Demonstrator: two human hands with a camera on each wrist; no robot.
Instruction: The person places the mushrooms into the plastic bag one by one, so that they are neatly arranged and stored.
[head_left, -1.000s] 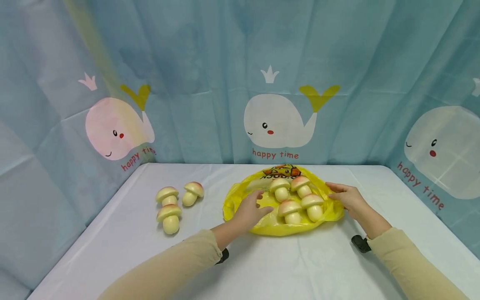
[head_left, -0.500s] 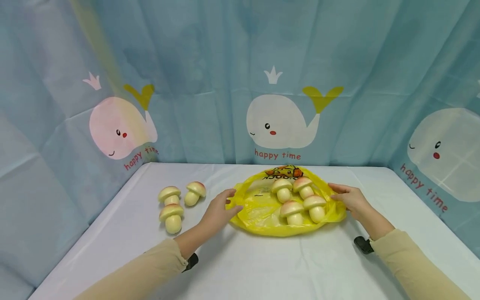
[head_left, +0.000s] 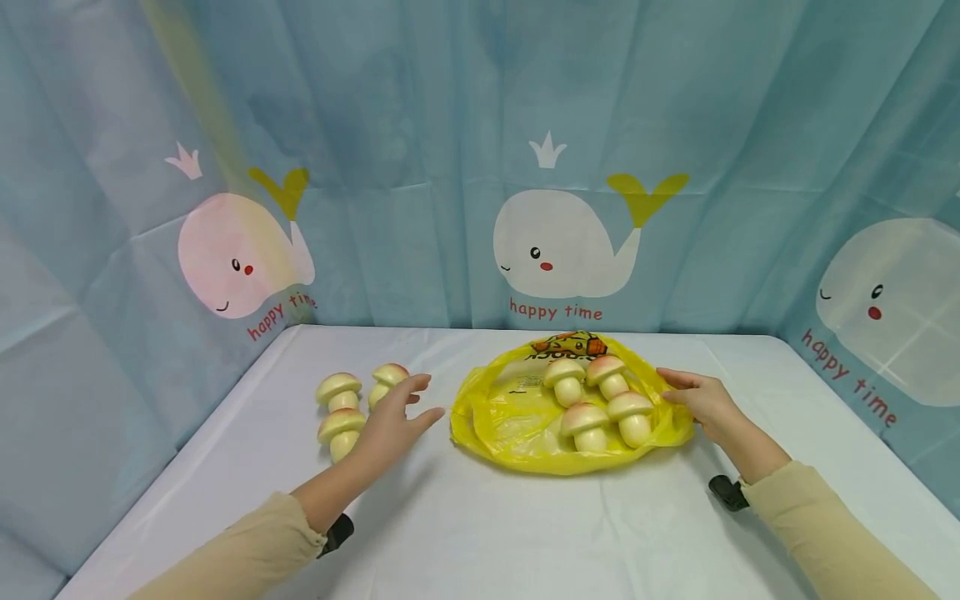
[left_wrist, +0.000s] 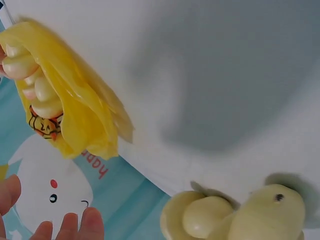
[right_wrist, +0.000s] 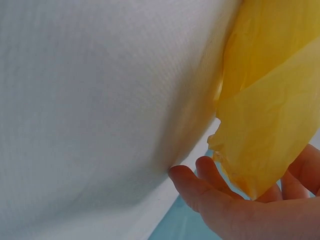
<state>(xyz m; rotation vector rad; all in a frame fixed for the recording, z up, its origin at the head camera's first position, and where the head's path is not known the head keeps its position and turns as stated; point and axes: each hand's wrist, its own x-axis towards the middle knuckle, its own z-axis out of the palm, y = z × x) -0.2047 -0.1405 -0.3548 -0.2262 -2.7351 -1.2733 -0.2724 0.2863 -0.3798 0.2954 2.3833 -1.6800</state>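
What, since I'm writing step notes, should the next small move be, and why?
Probably reach the left hand to the loose mushroom just beyond it: that hand looks empty, three mushrooms lie outside the yellow bag, four inside, and the right hand is at the bag's edge.

yellow bag: mouth open | four pale, pink-tinged mushrooms: inside, right half | three mushrooms: left of bag

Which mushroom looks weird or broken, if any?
One mushroom, low right in the left wrist view, has a dark spot on its stem; the one beside it shows none. I can't tell if that's a hole.
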